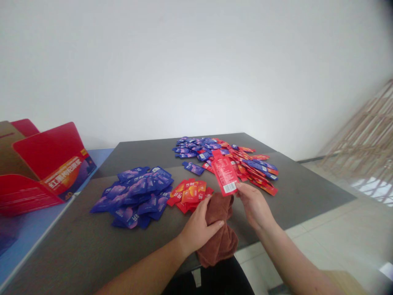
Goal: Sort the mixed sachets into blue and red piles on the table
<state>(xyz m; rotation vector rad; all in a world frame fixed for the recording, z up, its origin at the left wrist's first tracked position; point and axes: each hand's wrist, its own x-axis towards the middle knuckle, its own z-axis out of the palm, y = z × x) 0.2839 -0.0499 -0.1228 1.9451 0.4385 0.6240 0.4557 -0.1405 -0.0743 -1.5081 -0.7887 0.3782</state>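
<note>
My left hand point(199, 229) is closed round a brown cloth point(218, 235) at the table's front edge. Between the fingers of my right hand point(253, 205) is the lower corner of a red sachet point(224, 173), its barcode side facing me. The sachet's bottom edge is just above the cloth; whether they touch, I cannot tell. Left of the cloth lies a small heap of red sachets point(193, 191), beside a larger heap of blue sachets point(138, 194). Farther back, blue sachets point(196, 145) and red sachets point(245, 164) form a mixed, spread-out pile.
An open red carton point(50, 159) stands at the left on a blue surface point(102, 155), next to the dark grey table point(307, 184). A pale wall rises behind the table. On the right are floor tiles and a slatted wooden rack point(362, 127).
</note>
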